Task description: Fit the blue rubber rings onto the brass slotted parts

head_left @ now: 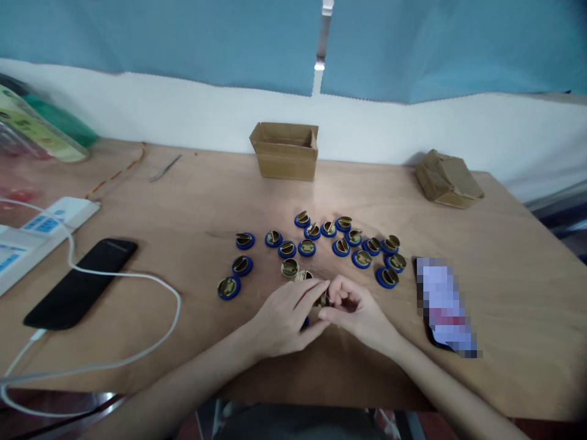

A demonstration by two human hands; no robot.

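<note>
My left hand [288, 315] and my right hand [364, 315] meet near the table's front edge. Between their fingertips is a small gold metal clip-back [323, 299], mostly covered by the fingers. The left fingers arch over it while the right thumb and curled forefinger pinch at its side. A bit of blue [305, 322] shows under my left hand. Just beyond the left knuckles lie gold clip-backs [290, 267] without visible blue rims. Several blue-rimmed discs with gold clip-backs [307, 247] spread over the table behind the hands, many with their clips raised.
An open cardboard box [287, 162] stands at the back, and a crumpled box [447, 180] sits back right. A phone [444, 305] lies right. At left are a black phone [82, 284], a looping white cable [169, 330], a power strip [59, 217] and tweezers [166, 168].
</note>
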